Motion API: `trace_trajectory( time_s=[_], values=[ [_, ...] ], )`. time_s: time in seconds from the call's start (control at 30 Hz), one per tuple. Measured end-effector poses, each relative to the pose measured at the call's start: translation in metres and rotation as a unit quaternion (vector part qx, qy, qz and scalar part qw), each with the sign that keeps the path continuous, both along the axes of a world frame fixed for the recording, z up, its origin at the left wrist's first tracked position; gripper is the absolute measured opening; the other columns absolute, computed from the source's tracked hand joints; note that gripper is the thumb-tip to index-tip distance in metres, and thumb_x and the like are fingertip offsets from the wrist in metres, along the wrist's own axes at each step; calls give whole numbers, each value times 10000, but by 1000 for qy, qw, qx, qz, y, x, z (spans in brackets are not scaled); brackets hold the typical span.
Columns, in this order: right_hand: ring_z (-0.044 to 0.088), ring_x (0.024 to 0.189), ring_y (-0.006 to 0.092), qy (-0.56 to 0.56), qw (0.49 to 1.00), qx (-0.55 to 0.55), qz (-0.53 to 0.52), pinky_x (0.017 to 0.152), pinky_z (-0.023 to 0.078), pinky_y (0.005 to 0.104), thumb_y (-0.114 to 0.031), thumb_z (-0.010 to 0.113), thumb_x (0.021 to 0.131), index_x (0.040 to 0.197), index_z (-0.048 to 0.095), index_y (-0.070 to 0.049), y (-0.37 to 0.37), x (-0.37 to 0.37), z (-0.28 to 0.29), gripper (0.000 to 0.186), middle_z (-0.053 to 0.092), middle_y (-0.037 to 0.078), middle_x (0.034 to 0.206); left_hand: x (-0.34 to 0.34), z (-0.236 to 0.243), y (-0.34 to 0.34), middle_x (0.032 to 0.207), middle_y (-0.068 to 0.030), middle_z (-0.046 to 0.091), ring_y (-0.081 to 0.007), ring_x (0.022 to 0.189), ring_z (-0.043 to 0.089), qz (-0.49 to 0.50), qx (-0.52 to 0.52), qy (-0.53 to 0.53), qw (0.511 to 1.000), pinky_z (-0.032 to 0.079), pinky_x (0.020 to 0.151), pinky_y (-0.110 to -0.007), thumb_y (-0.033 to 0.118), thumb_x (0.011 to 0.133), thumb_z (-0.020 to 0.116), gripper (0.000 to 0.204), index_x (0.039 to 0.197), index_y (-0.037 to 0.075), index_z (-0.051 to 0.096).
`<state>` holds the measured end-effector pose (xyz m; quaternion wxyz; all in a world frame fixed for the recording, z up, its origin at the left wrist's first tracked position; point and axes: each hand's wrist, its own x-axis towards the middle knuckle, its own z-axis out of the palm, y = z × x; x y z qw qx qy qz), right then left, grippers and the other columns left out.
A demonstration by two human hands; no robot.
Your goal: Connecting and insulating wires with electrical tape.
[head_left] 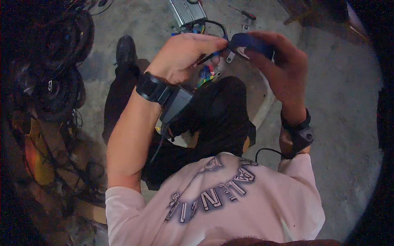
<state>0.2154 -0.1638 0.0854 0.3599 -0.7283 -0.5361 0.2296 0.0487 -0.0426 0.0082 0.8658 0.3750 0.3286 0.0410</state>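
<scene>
My left hand (184, 51) pinches a black cable (223, 28) between thumb and fingers. That cable loops over from a silver finned metal box (186, 13) at the far side. In my right hand (287, 65) is a roll of dark blue tape (253, 43), gripped by thumb and fingers close to the left fingertips. Whether a strip of tape joins the roll to the cable is too small to tell. Coloured wires with connectors (208, 74) hang just below my hands, above my dark trouser leg.
A wrench (230, 58) lies partly hidden behind the tape roll. Beyond it a screwdriver (248, 15) rests on the concrete floor (340, 102). Black tyres (53, 86) are piled at the left, with cardboard-coloured and orange items (39, 164) nearer me.
</scene>
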Motion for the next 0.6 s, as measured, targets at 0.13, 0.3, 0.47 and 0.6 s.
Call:
trace_trajectory(
  time_s=[0.13, 0.3, 0.47, 0.6],
  values=[
    [679, 880, 155, 69, 997, 15, -21, 801, 523, 294, -108, 770, 761, 1028, 694, -56, 9, 1, 11, 282, 719, 87, 929, 0, -1, 4, 964, -27, 691, -95, 775, 606, -14, -10, -19, 1000, 475, 672, -235, 208, 917, 639, 275, 1101, 7, 671],
    [651, 873, 148, -29, 999, -30, 19, 770, 550, 275, -44, 695, 838, 1092, 652, 0, 26, 6, 36, 262, 680, 87, 981, -1, 0, 9, 854, 3, 675, -62, 658, 553, -50, -28, -35, 998, 431, 564, -236, 239, 922, 642, 260, 1046, 15, 683],
    [641, 832, 153, -17, 997, -74, 8, 753, 524, 278, -120, 676, 822, 1035, 663, 17, 67, -12, 66, 255, 675, 90, 942, 4, 18, 6, 729, 35, 606, -35, 589, 453, -52, 50, 17, 997, 369, 527, -229, 263, 942, 618, 245, 1003, 39, 693],
    [620, 709, 137, 32, 992, -105, 67, 651, 495, 265, -153, 694, 744, 928, 684, 57, 104, -16, 74, 280, 666, 90, 857, -5, 24, 13, 745, 45, 603, -41, 626, 468, -76, 127, 16, 989, 372, 564, -215, 271, 950, 602, 248, 982, 44, 697]
  ],
)
